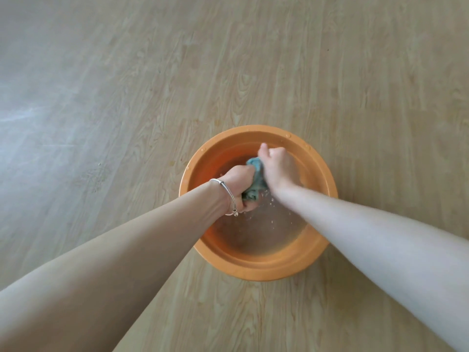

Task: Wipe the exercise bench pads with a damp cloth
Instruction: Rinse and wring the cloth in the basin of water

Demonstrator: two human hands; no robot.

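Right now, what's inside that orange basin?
Water, splashing a little, and the left hand and right hand gripping a twisted blue-green cloth. They hide part of the basin, so anything beneath them cannot be seen.

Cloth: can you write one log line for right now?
step: wringing | cloth: gripped by left hand and right hand | over: basin holding water

Orange round basin (pixel 258 271) on wood-grain floor (pixel 127 97), holding clear water (pixel 266 232), surface splashed.
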